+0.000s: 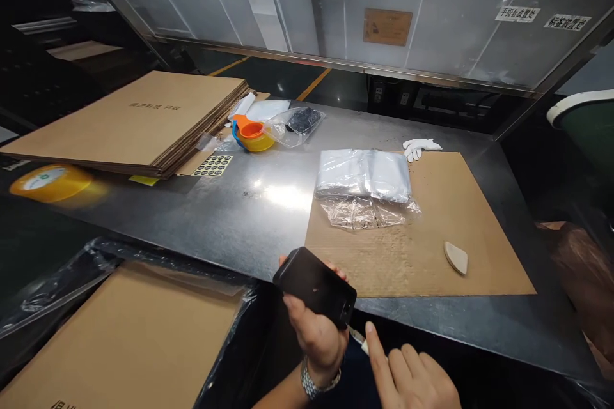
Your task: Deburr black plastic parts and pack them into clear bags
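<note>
Left hand wrapped round a dark handheld device, thumb along one side, fingertips peeking over the other! It's up off the work surface, just in front of the steel bench. And across from it, the right hand: index finger stretched out, the others curled, right beside a slim pale item at the device's near end. Is it pinched? Can't tell; the thumb is out of sight.

So where do things stand? Device gripped, pale item lined up: that much looks done. Whether the two have joined is hidden, so the connection may be what's left.

Now the materials: smooth, black, round-cornered casing against brushed, glaring metal; crinkly clear plastic sleeves on matte brown cardboard; a limp white glove; and one blunt beige wedge.
</note>
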The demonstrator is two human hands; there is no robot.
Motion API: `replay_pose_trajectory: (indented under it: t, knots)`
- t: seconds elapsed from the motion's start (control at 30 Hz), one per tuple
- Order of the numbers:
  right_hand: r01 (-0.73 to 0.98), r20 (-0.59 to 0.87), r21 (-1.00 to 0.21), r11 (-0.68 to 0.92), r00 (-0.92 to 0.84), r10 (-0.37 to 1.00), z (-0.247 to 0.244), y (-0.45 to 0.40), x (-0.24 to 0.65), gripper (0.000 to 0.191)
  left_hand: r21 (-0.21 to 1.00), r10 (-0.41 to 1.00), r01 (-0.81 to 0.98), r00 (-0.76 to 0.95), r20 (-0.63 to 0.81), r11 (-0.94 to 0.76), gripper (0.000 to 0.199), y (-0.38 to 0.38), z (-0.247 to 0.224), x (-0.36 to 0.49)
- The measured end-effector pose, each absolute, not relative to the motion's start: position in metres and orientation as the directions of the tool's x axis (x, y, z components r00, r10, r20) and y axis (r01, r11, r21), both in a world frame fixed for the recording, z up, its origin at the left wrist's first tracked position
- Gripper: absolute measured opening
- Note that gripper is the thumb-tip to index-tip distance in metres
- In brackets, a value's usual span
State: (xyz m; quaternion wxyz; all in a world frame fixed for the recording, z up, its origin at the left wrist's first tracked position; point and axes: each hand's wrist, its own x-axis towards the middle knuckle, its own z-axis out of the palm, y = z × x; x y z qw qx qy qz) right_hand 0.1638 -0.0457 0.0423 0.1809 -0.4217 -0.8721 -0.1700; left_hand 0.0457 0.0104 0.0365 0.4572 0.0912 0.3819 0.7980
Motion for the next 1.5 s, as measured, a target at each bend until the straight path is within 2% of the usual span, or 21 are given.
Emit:
replay_pose_trajectory:
  t: [0.2,0.37,0.43,0.6,0.87,1.17,1.37,1.5]
  knots:
    - [0.806,0.433,0.13,0.577,-0.57,0.698,0.044,-0.04,0.18,0.029,0.655,0.81,-0.732,-0.494,-0.316,-0.191,0.052,0.009,0.038,0.042]
    - [0.817,0.385,-0.164,0.553,-0.464,0.798,0.038,-0.038,0.19,0.027,0.537,0.855,-0.843,-0.262,-0.448,0.023,0.043,0.012,0.039,0.036]
    - [0.801,0.355,-0.211,0.56,-0.471,0.807,0.035,-0.04,0.192,0.03,0.502,0.856,-0.859,-0.186,-0.482,0.096,0.046,0.013,0.038,0.035]
    - [0.833,0.373,-0.091,0.546,-0.48,0.794,0.035,-0.043,0.19,0.031,0.525,0.864,-0.843,-0.176,-0.472,0.116,0.045,0.012,0.038,0.035]
    - [0.86,0.345,-0.098,0.501,-0.443,0.827,0.041,-0.047,0.185,0.03,0.584,0.886,-0.807,-0.202,-0.418,0.091,0.046,0.007,0.04,0.038]
    - [0.83,0.328,-0.06,0.554,-0.508,0.797,0.039,-0.044,0.192,0.03,0.617,0.911,-0.787,-0.238,-0.338,0.024,0.039,0.005,0.037,0.04]
    - [0.847,0.319,-0.03,0.531,-0.495,0.808,0.036,-0.046,0.193,0.03,0.612,0.899,-0.79,-0.237,-0.368,0.043,0.045,0.003,0.034,0.041]
    - [0.858,0.336,0.029,0.512,-0.491,0.804,0.034,-0.047,0.191,0.029,0.62,0.882,-0.782,-0.245,-0.403,0.065,0.041,0.004,0.032,0.041]
